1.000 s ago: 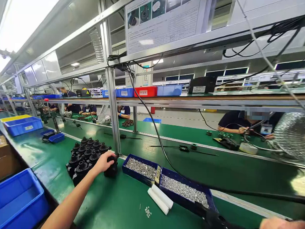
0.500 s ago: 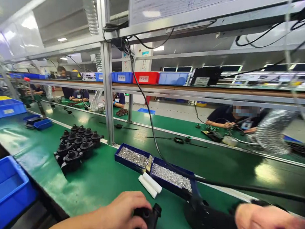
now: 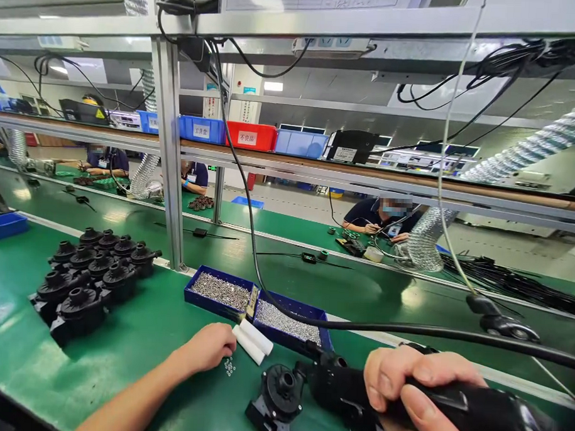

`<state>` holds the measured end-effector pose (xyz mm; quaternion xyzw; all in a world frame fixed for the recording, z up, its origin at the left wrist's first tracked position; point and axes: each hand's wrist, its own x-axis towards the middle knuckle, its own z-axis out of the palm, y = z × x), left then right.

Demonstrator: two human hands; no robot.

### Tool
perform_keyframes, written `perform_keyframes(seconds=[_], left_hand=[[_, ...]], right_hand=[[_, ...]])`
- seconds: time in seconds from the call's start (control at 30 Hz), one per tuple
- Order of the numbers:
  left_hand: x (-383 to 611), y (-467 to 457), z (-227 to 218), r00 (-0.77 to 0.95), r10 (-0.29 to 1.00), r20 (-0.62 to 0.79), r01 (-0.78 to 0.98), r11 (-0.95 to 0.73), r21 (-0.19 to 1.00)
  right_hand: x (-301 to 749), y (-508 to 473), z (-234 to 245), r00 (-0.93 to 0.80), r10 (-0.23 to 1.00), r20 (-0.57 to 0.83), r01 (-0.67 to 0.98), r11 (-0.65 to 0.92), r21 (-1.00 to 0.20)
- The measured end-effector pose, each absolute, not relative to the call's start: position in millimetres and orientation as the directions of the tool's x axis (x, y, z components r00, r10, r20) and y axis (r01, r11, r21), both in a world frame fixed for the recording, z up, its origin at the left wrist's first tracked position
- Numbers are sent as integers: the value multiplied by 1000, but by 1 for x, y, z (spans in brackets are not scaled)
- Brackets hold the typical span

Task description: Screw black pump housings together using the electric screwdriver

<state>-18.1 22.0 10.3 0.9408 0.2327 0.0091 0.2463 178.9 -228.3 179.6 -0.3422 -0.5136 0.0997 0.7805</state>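
Note:
My right hand [image 3: 418,383] is wrapped round a black electric screwdriver [image 3: 479,404], which lies sideways with its front end pointing left. Just left of that end, a black pump housing [image 3: 284,391] with a round top and short spout rests on the green mat. My left hand [image 3: 210,348] is closed, its fingertips lowered beside a small scatter of shiny ring-like pieces [image 3: 229,366]; what it pinches, if anything, is hidden. Two white rolls [image 3: 252,340] lie right of its fingers. Behind them are blue trays of small metal screws [image 3: 221,292] and small metal parts [image 3: 288,322].
Several black pump housings [image 3: 81,302] stand grouped at left. A black cable [image 3: 382,329] runs across the bench beyond my right hand. A metal post [image 3: 165,161] rises behind the trays. Across the bench, a person [image 3: 382,219] works beside a silver duct [image 3: 428,239].
My left hand has let go of the pump housing and moved left to the ring-like pieces. My right hand has come left with the screwdriver. The view has turned right.

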Motion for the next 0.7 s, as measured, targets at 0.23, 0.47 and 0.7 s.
perform_keyframes(seconds=[0.23, 0.47, 0.7], left_hand=[[-9, 1, 2, 799, 576, -170, 597, -732, 327], [-3, -27, -1, 755, 640, -143, 654, -722, 224], [15, -48, -7, 715, 699, 11, 602, -624, 499]], right_hand=[[163, -214, 169, 512, 499, 699, 163, 742, -650], [160, -196, 152, 461, 558, 690, 147, 719, -680], [169, -186, 144, 495, 549, 673, 223, 669, -710]])
